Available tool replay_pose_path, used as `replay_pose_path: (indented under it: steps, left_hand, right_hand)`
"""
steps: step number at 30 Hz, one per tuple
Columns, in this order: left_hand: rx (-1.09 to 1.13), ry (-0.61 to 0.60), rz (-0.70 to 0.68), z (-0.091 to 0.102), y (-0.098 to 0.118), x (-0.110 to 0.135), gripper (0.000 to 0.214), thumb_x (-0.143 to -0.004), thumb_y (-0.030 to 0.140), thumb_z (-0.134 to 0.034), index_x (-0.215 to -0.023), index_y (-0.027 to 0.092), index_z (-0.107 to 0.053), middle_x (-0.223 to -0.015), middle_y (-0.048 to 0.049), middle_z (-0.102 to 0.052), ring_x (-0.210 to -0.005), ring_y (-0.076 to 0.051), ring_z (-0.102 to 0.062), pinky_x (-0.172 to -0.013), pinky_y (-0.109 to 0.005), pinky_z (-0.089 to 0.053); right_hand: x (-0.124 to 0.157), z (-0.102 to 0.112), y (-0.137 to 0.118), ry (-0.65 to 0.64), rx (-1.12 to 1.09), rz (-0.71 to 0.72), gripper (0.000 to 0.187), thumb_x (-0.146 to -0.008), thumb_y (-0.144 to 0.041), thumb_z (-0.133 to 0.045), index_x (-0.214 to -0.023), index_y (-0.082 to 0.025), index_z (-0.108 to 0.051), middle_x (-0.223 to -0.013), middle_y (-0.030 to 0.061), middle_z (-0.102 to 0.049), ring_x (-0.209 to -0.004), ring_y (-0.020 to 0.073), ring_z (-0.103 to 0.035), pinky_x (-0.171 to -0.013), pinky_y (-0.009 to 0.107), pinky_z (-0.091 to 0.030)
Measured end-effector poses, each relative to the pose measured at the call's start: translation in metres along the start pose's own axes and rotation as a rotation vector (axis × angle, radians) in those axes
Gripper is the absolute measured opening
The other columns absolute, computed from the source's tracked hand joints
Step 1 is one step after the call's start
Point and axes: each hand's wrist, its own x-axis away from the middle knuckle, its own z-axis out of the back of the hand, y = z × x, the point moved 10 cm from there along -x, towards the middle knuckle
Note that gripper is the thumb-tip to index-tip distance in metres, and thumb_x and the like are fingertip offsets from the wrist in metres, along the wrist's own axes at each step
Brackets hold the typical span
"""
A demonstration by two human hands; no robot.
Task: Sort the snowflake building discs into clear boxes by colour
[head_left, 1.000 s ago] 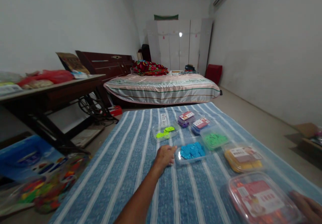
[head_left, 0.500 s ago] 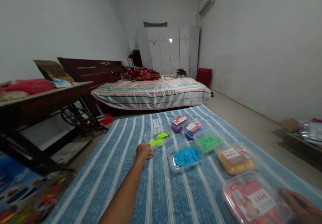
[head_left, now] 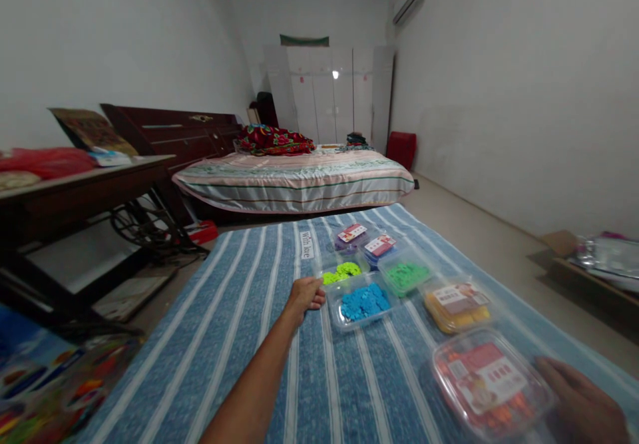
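Observation:
My left hand (head_left: 305,296) is closed on the near left corner of a clear plastic container with yellow-green pieces (head_left: 344,271). Right beside it stands an uncovered clear container of blue pieces (head_left: 367,302). A container of green pieces (head_left: 407,276) is to the right of these. At the lower right, a lidded container with orange contents (head_left: 494,384) bears a red and white label. My right hand (head_left: 582,401) rests against or just beside its right side, fingers stretched out and slightly blurred; whether they touch it I cannot tell.
A lidded container with yellow contents (head_left: 456,304) and two labelled purple and blue ones (head_left: 352,234) stand on the striped blue cloth (head_left: 210,364). Beyond are a bed (head_left: 299,184), a sewing table (head_left: 90,178) at left and an open box (head_left: 594,264) at right.
My left hand has moved the yellow-green container to the right, up against the blue and green ones. My right hand has come slightly left by the orange container. The view has shifted a little.

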Motion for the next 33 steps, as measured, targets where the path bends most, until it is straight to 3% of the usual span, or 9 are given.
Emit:
replay_pose_path:
  steps: [4, 8, 14, 19, 25, 30, 33]
  left_hand:
    - [0.026, 0.027, -0.001, 0.002, -0.005, 0.002, 0.027, -0.077, 0.039, -0.059, -0.084, 0.013, -0.059, -0.056, -0.0019, -0.062, -0.043, -0.012, -0.058, -0.041, -0.02, -0.046]
    - [0.032, 0.043, 0.008, 0.012, -0.012, 0.009, 0.03, -0.073, 0.043, -0.062, -0.079, 0.013, -0.058, -0.055, -0.0018, -0.062, -0.043, -0.011, -0.057, -0.041, -0.02, -0.046]
    - [0.023, -0.025, -0.013, 0.015, -0.028, 0.028, 0.031, -0.066, 0.04, -0.065, -0.079, 0.013, -0.059, -0.058, -0.0024, -0.065, -0.045, -0.011, -0.058, -0.043, -0.021, -0.047]
    - [-0.056, 0.001, -0.17, 0.017, -0.031, 0.038, 0.038, -0.061, 0.042, -0.062, -0.086, 0.013, -0.061, -0.063, -0.0029, -0.068, -0.053, -0.015, -0.063, -0.051, -0.026, -0.051]
    - [-0.169, 0.051, -0.287, 0.016, -0.029, 0.039, 0.044, -0.059, 0.047, -0.061, -0.092, 0.017, -0.062, -0.071, -0.0028, -0.071, -0.063, -0.02, -0.068, -0.066, -0.033, -0.056]
    - [-0.251, 0.048, -0.331, 0.015, -0.032, 0.037, 0.047, -0.062, 0.05, -0.059, -0.096, 0.019, -0.063, -0.082, -0.0057, -0.072, -0.07, -0.023, -0.069, -0.072, -0.034, -0.056]
    - [-0.269, 0.048, -0.35, 0.015, -0.035, 0.037, 0.048, -0.063, 0.05, -0.058, -0.098, 0.018, -0.063, -0.085, -0.0069, -0.072, -0.075, -0.024, -0.07, -0.076, -0.036, -0.056]
  right_hand:
    - [-0.003, 0.014, -0.005, 0.123, -0.213, 0.024, 0.031, -0.07, -0.041, -0.055, -0.08, -0.02, -0.075, -0.08, 0.0085, -0.073, -0.087, 0.0352, -0.067, -0.078, 0.043, -0.054]
    - [-0.004, 0.016, -0.005, 0.162, -0.311, -0.014, 0.032, -0.069, -0.043, -0.057, -0.076, -0.016, -0.074, -0.075, 0.0084, -0.072, -0.08, 0.0305, -0.067, -0.076, 0.037, -0.053]
    - [-0.002, 0.011, 0.001, 0.122, -0.375, -0.158, 0.039, -0.065, -0.049, -0.06, -0.078, -0.015, -0.074, -0.076, 0.0077, -0.073, -0.078, 0.029, -0.066, -0.073, 0.036, -0.05]
    - [0.0, 0.015, -0.005, 0.133, -0.4, -0.243, 0.044, -0.059, -0.053, -0.061, -0.077, -0.016, -0.073, -0.079, 0.0074, -0.073, -0.083, 0.0294, -0.065, -0.076, 0.035, -0.048]
    - [0.001, 0.021, -0.027, 0.114, -0.433, -0.221, 0.041, -0.061, -0.051, -0.058, -0.073, -0.013, -0.07, -0.068, 0.0062, -0.068, -0.068, 0.0229, -0.061, -0.063, 0.03, -0.047]
    - [0.004, 0.023, -0.024, 0.107, -0.49, -0.313, 0.046, -0.062, -0.054, -0.059, -0.079, -0.012, -0.069, -0.066, 0.0056, -0.066, -0.059, 0.0188, -0.057, -0.052, 0.027, -0.043]
    - [0.006, 0.016, -0.023, 0.033, -0.583, -0.338, 0.05, -0.063, -0.057, -0.061, -0.085, -0.012, -0.07, -0.065, 0.0047, -0.066, -0.055, 0.017, -0.057, -0.049, 0.026, -0.043]
